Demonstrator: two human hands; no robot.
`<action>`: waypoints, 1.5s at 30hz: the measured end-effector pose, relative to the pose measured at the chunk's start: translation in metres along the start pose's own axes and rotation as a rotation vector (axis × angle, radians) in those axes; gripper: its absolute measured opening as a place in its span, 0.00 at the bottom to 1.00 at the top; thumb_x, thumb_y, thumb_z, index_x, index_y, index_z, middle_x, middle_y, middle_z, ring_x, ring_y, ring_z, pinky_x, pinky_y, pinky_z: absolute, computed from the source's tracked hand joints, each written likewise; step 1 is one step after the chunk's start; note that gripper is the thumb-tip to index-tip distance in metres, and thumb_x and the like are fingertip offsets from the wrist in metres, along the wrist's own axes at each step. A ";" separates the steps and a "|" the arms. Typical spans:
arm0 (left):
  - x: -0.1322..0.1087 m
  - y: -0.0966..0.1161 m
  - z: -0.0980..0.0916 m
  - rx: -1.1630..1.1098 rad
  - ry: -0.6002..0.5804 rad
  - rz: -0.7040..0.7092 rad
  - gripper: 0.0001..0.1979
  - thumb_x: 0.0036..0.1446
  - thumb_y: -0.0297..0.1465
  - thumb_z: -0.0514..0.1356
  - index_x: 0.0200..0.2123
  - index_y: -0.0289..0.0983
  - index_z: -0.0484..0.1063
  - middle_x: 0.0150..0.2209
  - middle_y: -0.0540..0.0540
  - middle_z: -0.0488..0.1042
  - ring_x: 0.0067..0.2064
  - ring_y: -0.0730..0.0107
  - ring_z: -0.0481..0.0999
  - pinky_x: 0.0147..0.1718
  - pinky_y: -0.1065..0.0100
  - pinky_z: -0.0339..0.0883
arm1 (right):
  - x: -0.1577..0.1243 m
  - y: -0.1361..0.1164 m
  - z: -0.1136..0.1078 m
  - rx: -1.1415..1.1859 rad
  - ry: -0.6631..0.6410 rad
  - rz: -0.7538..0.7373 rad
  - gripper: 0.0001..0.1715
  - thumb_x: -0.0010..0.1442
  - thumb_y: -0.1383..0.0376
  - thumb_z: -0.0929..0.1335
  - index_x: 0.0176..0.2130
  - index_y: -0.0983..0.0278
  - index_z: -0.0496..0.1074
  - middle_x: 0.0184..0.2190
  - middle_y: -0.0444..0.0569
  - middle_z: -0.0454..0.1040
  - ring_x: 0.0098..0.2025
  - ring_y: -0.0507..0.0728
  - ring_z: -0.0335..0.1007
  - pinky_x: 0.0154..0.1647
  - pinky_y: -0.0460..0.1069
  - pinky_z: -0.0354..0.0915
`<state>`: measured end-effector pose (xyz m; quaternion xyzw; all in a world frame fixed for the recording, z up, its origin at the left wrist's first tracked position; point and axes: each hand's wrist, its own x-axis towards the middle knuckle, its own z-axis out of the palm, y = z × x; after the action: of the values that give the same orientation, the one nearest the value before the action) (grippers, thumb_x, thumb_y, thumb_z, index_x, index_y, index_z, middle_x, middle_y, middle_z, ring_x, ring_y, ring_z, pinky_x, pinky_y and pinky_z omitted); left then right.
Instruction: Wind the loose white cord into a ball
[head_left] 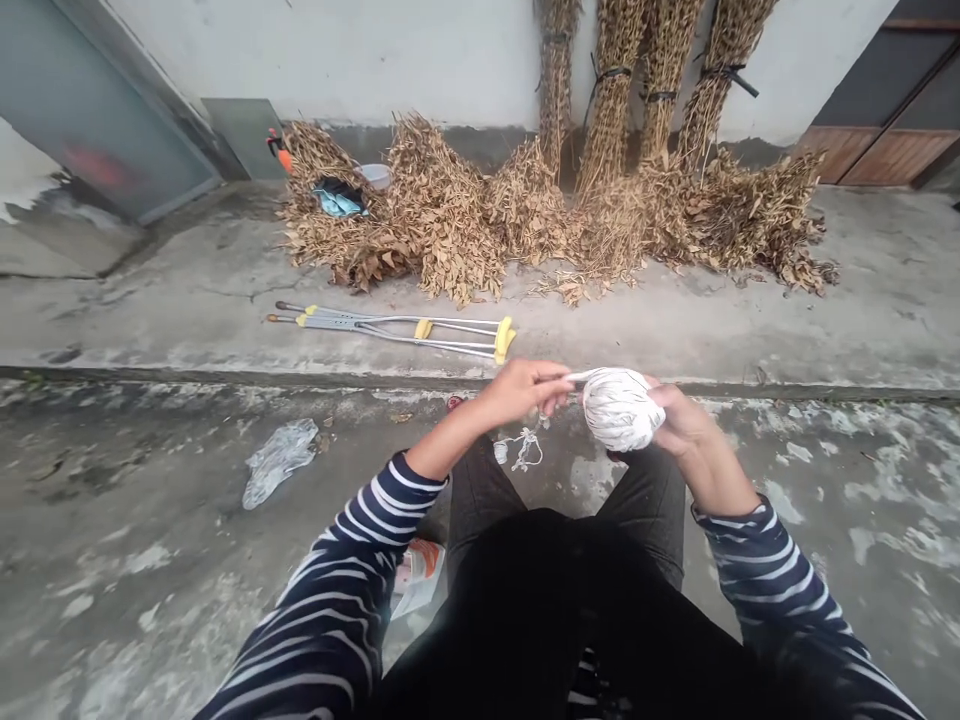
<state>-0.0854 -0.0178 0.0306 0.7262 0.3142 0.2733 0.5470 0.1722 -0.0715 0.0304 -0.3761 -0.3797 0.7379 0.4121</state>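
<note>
Spreading along the foot of a pale wall (420,60), a heap of dried plants (450,215) covers part of the raised concrete, and four tied bundles (617,100) of stalks stand upright behind it. A pair of crutches (397,328) with yellow fittings lies in front of the heap. On the lower ground rests a crumpled clear plastic bag (281,463); nearer, partly hidden by the left sleeve (337,570), is a packet (425,580) with orange markings, its print too unclear to read. The right hand (691,430) has its fingers clamped round the right side of a ball of white cord (621,412), held in the air before the body. Below lies a tangle of white string (531,450). From the ball runs a thin strand (581,376), on which the left hand (521,392) pinches its fingers together.
</note>
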 end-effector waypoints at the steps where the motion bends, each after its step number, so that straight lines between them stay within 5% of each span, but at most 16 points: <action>1: 0.000 0.009 -0.011 -0.047 -0.073 -0.025 0.18 0.63 0.45 0.66 0.33 0.34 0.80 0.25 0.47 0.78 0.25 0.73 0.76 0.27 0.72 0.70 | -0.001 0.001 0.000 -0.017 -0.026 0.008 0.28 0.39 0.62 0.76 0.43 0.62 0.79 0.36 0.49 0.83 0.34 0.59 0.78 0.37 0.52 0.75; 6: 0.011 0.033 -0.039 -0.268 -0.174 -0.053 0.24 0.57 0.51 0.70 0.29 0.34 0.77 0.31 0.39 0.82 0.29 0.69 0.81 0.23 0.72 0.68 | -0.006 -0.004 0.012 -0.260 -0.158 0.016 0.32 0.42 0.62 0.80 0.49 0.62 0.76 0.36 0.45 0.79 0.33 0.55 0.73 0.32 0.47 0.66; 10: 0.025 0.018 -0.038 -0.323 -0.166 -0.109 0.25 0.54 0.52 0.72 0.27 0.35 0.75 0.26 0.43 0.79 0.23 0.74 0.75 0.21 0.71 0.65 | -0.008 -0.008 0.025 -0.346 -0.159 -0.066 0.31 0.43 0.60 0.81 0.47 0.60 0.75 0.36 0.43 0.76 0.35 0.54 0.70 0.35 0.46 0.63; 13: 0.033 0.003 -0.038 -0.249 -0.296 -0.184 0.25 0.51 0.52 0.74 0.24 0.36 0.77 0.21 0.46 0.75 0.18 0.78 0.67 0.18 0.72 0.59 | -0.011 -0.007 0.031 -0.365 -0.121 -0.099 0.36 0.43 0.62 0.82 0.50 0.58 0.72 0.42 0.45 0.77 0.38 0.55 0.71 0.37 0.47 0.64; 16: 0.038 -0.005 -0.041 -0.150 -0.423 -0.221 0.23 0.51 0.52 0.74 0.23 0.38 0.80 0.22 0.43 0.77 0.19 0.74 0.69 0.19 0.68 0.62 | -0.012 -0.004 0.032 -0.366 -0.115 -0.085 0.44 0.43 0.63 0.82 0.57 0.55 0.69 0.47 0.47 0.79 0.45 0.60 0.74 0.43 0.51 0.68; 19: 0.044 -0.012 -0.043 -0.059 -0.479 -0.261 0.22 0.52 0.49 0.73 0.23 0.36 0.81 0.25 0.39 0.79 0.23 0.66 0.76 0.22 0.64 0.67 | -0.007 0.002 0.031 -0.330 -0.093 -0.141 0.39 0.43 0.62 0.80 0.55 0.57 0.74 0.46 0.48 0.79 0.46 0.61 0.74 0.48 0.53 0.69; 21: 0.045 -0.019 -0.041 0.026 -0.392 -0.214 0.16 0.54 0.43 0.72 0.26 0.35 0.83 0.32 0.38 0.82 0.27 0.64 0.79 0.25 0.64 0.71 | -0.003 0.006 0.030 -0.311 -0.051 -0.170 0.33 0.43 0.62 0.79 0.51 0.58 0.78 0.44 0.47 0.79 0.44 0.60 0.73 0.46 0.52 0.68; 26: 0.025 -0.042 -0.014 0.038 0.317 -0.008 0.13 0.61 0.34 0.65 0.44 0.34 0.84 0.55 0.37 0.81 0.37 0.69 0.80 0.32 0.68 0.75 | 0.005 0.010 0.026 -0.201 0.076 -0.181 0.31 0.43 0.61 0.77 0.49 0.57 0.79 0.43 0.47 0.80 0.41 0.60 0.74 0.41 0.51 0.70; 30: -0.001 -0.058 0.034 -0.241 0.283 -0.005 0.21 0.57 0.35 0.69 0.53 0.35 0.81 0.56 0.36 0.82 0.44 0.62 0.83 0.33 0.67 0.78 | 0.006 0.014 0.025 -0.064 0.108 -0.131 0.31 0.41 0.60 0.76 0.48 0.59 0.80 0.41 0.48 0.82 0.39 0.61 0.77 0.38 0.52 0.73; 35: -0.017 -0.082 0.069 -0.310 0.393 -0.040 0.16 0.62 0.41 0.66 0.42 0.33 0.80 0.32 0.45 0.82 0.30 0.71 0.79 0.30 0.71 0.73 | 0.010 0.023 0.021 0.115 0.224 -0.077 0.26 0.45 0.56 0.75 0.45 0.61 0.80 0.40 0.51 0.84 0.40 0.62 0.80 0.34 0.52 0.76; 39: -0.039 -0.121 0.049 -0.180 0.226 -0.263 0.15 0.62 0.41 0.66 0.34 0.34 0.77 0.26 0.49 0.78 0.22 0.77 0.73 0.22 0.76 0.64 | -0.004 -0.001 0.007 0.271 0.310 -0.239 0.23 0.48 0.55 0.75 0.45 0.58 0.80 0.44 0.51 0.85 0.47 0.63 0.83 0.39 0.54 0.81; 42: -0.059 -0.154 0.024 -0.079 0.242 -0.485 0.14 0.62 0.39 0.66 0.31 0.34 0.75 0.26 0.48 0.77 0.24 0.74 0.74 0.23 0.74 0.67 | -0.030 -0.041 -0.005 0.351 0.389 -0.509 0.21 0.51 0.54 0.75 0.44 0.59 0.80 0.44 0.51 0.85 0.48 0.63 0.84 0.43 0.55 0.83; 45: -0.065 -0.170 0.000 0.007 0.286 -0.562 0.15 0.61 0.38 0.68 0.27 0.35 0.74 0.24 0.48 0.76 0.27 0.71 0.75 0.25 0.72 0.71 | -0.063 -0.077 -0.006 0.346 0.435 -0.657 0.24 0.68 0.49 0.66 0.46 0.63 0.81 0.40 0.55 0.84 0.43 0.61 0.85 0.35 0.50 0.81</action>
<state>-0.1549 -0.0319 -0.1372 0.5668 0.5773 0.2096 0.5491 0.2258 -0.0977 0.1104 -0.3073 -0.2541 0.5238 0.7527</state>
